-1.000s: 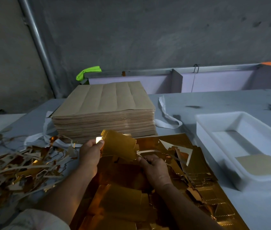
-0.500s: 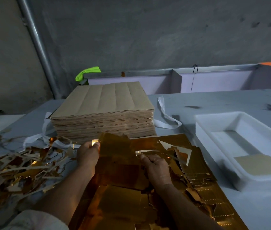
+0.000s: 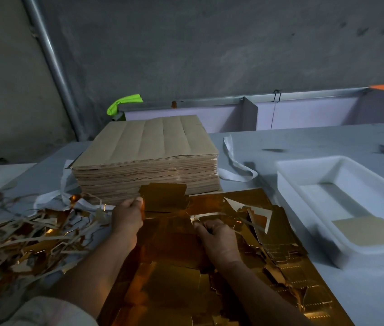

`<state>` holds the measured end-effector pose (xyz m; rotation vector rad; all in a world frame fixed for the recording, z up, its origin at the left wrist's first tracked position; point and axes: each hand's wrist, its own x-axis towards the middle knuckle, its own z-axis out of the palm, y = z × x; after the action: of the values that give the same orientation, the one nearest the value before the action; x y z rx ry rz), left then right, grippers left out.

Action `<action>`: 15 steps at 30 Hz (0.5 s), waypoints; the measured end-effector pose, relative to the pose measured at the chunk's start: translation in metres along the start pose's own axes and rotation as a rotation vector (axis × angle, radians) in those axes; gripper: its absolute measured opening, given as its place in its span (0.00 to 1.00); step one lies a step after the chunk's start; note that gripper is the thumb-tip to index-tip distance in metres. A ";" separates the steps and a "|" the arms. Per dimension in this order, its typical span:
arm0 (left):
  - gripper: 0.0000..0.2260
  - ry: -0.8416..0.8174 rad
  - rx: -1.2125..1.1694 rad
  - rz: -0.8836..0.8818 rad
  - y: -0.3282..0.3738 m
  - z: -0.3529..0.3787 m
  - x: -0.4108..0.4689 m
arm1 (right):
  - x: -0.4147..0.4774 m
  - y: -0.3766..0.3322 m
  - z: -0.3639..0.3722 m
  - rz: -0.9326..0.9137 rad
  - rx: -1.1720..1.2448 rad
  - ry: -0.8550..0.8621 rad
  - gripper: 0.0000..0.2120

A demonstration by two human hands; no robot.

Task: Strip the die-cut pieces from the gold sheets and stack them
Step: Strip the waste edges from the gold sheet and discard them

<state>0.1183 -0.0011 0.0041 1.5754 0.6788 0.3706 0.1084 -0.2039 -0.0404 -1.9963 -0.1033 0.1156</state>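
gold piece (image 3: 164, 196) between left hand (image 3: 127, 214), right hand (image 3: 218, 238)

Worktop (image 3: 303, 142) runs out to a wall (image 3: 209, 43) behind. Sheets (image 3: 174, 290) lie flat at near centre, under both hands. Left hand (image 3: 127, 217) pinches a cut piece (image 3: 162, 196) at the sheets' far edge, just before the paper stack (image 3: 148, 147), which sits behind centre. Right hand (image 3: 219, 238) is right of the left, fingers (image 3: 200, 228) curled on the sheets. Scrap pile (image 3: 21, 231) lies left of the sheets. Tray (image 3: 287, 184) stands right of them, with a card (image 3: 365, 231) in its near end. Strap (image 3: 233, 161) lies between stack and tray. Pipe (image 3: 52, 62) stands far left against the wall. Rag (image 3: 122, 103) lies behind the stack.
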 end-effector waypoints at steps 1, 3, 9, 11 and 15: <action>0.06 -0.014 0.003 0.003 0.001 0.003 -0.001 | 0.000 0.000 0.000 -0.001 -0.002 -0.002 0.08; 0.07 -0.038 0.002 0.015 0.003 0.008 -0.004 | 0.000 0.000 0.001 0.008 -0.002 -0.011 0.07; 0.10 -0.095 0.020 0.034 0.010 0.026 -0.015 | 0.001 -0.002 0.001 0.020 -0.024 -0.042 0.10; 0.08 -0.121 0.043 0.055 0.013 0.034 -0.019 | 0.001 -0.002 0.002 0.013 -0.043 -0.050 0.10; 0.06 -0.197 0.087 0.134 0.020 0.055 -0.030 | 0.002 -0.002 0.003 0.022 -0.028 -0.065 0.08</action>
<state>0.1323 -0.0629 0.0216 1.7194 0.4437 0.2826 0.1097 -0.1999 -0.0401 -2.0224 -0.1259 0.1946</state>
